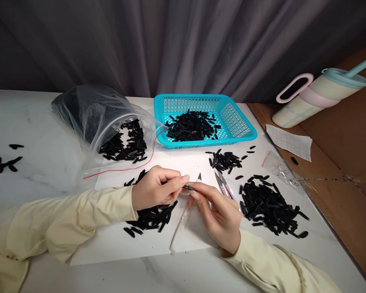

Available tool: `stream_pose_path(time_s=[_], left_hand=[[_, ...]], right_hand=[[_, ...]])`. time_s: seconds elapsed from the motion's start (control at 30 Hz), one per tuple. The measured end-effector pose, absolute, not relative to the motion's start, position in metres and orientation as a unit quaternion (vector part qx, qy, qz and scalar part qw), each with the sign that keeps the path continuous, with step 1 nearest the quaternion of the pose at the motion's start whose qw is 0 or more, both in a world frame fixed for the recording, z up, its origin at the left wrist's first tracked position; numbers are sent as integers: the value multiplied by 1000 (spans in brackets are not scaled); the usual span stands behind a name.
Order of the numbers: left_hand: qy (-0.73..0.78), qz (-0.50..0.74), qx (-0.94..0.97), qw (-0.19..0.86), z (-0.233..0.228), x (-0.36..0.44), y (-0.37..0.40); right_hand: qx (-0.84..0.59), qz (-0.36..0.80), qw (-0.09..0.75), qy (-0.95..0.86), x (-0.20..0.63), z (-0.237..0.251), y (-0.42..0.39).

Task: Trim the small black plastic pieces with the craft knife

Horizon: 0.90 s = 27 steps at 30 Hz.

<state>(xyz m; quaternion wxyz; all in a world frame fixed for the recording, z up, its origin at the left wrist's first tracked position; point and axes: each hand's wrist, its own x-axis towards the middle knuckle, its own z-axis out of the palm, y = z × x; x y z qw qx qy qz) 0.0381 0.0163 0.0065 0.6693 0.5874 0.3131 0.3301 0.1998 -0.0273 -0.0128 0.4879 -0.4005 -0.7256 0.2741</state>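
Observation:
My left hand (156, 188) pinches a small black plastic piece (188, 187) between thumb and forefinger over a white sheet of paper (158, 242). My right hand (217, 215) touches the other end of that piece with its fingertips and also holds a pair of small pink-handled snips (223, 185), blades pointing away. A pile of black pieces (154, 216) lies under my left hand. A bigger heap (270, 205) lies to the right of my right hand.
A turquoise basket (236, 120) with black pieces stands at the back. An open clear bag (100, 118) spills pieces at back left. A smaller cluster (225, 160) lies before the basket. A tumbler (320, 95) lies on its side on the wooden surface at right, near a paper slip (289, 141).

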Motion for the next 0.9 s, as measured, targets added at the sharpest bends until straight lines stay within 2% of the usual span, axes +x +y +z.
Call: stream_pose_path(time_s=[0.9], left_hand=[[315,312,587,677,9,38,17]], right_hand=[[-400,253,478,-740,201,-13,-27]])
